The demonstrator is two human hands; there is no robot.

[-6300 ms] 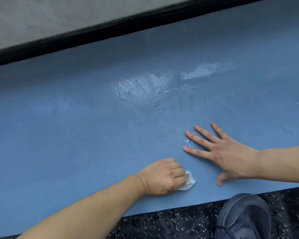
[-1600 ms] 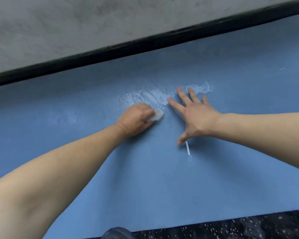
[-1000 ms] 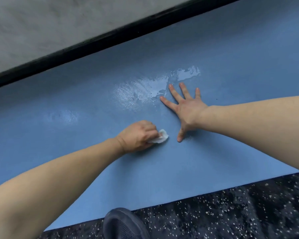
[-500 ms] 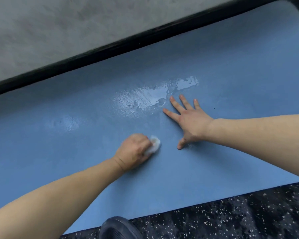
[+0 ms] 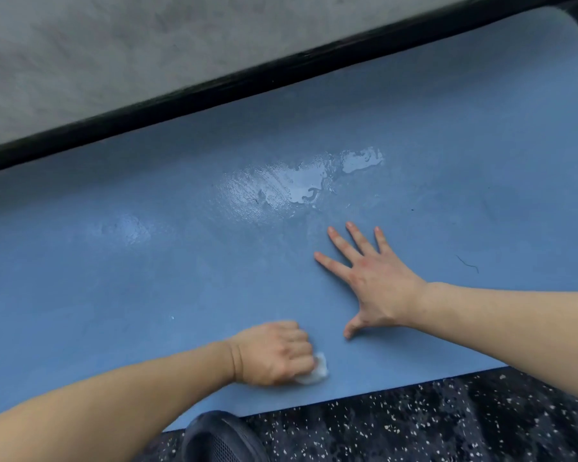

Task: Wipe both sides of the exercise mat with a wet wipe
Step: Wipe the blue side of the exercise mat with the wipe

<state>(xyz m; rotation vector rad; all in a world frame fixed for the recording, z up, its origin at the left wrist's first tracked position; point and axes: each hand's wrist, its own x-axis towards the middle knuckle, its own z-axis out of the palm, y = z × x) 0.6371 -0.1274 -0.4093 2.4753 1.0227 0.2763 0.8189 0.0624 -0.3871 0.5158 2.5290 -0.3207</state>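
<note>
The blue exercise mat [image 5: 147,281] lies flat on the floor and fills most of the view. My left hand [image 5: 276,353] is curled round a balled white wet wipe [image 5: 316,373] and presses it on the mat close to the near edge. My right hand [image 5: 369,280] lies flat on the mat with fingers spread, a little beyond and to the right of the left hand. A shiny wet patch [image 5: 281,188] glistens on the mat beyond both hands.
Black speckled flooring [image 5: 431,425] runs along the mat's near edge. A dark shoe [image 5: 219,438] pokes in at the bottom. A black baseboard [image 5: 214,91] and grey wall [image 5: 131,45] border the far side. A thin hair [image 5: 467,263] lies on the mat at right.
My left hand has dragged the wipe back toward the mat's near edge. My right hand has stayed flat on the mat in about the same spot.
</note>
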